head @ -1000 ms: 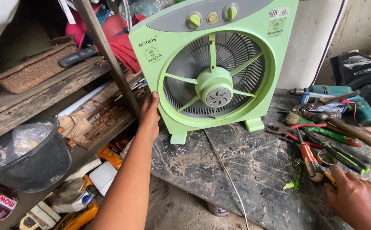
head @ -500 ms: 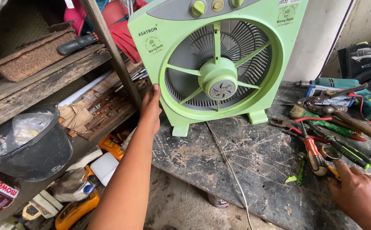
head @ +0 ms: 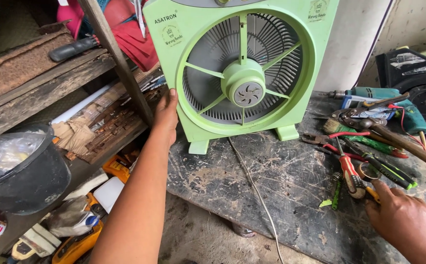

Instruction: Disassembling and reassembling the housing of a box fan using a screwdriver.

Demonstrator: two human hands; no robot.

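left hand (head: pixel 166 115) – flat, fingers extended against the left edge of the green box fan (head: pixel 242 68) | fan upright on the scratched table (head: pixel 281 186) | right hand (head: pixel 403 220) – fingers curled onto the red-handled pliers (head: pixel 350 171) among tools | grey cord (head: pixel 252 181) trails off the table

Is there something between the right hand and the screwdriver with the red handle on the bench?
Nothing visible stands between them. The right hand is already at the tool pile, its fingers right beside the red-handled screwdriver, which lies among pliers on the bench. The left hand is on the side of the green fan.
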